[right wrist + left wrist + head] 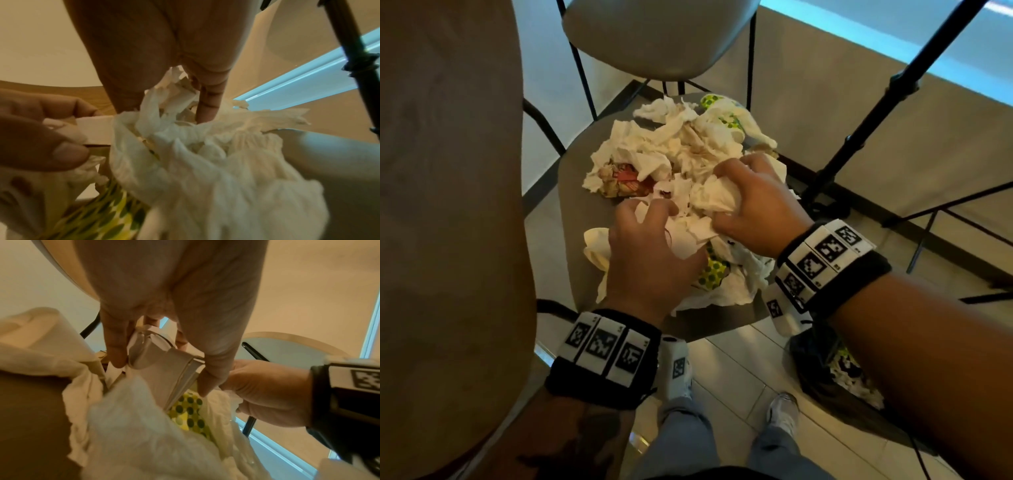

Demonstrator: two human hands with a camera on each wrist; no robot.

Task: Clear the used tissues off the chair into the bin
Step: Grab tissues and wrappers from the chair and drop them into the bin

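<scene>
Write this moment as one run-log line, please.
left hand: grips tissues | right hand: grips tissue wad | chair: pile remains

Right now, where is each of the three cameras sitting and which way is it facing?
Head: worn high, looking down at the grey chair seat heaped with crumpled white tissues; both hands, left hand, right hand, forearms and shoes show.
Left wrist: under the left palm, looking along the fingers pinching folded white paper.
Right wrist: under the right palm, facing fingers gripping tissue.
Shared: both wrist views show the other hand and the yellow green-dotted paper.
</scene>
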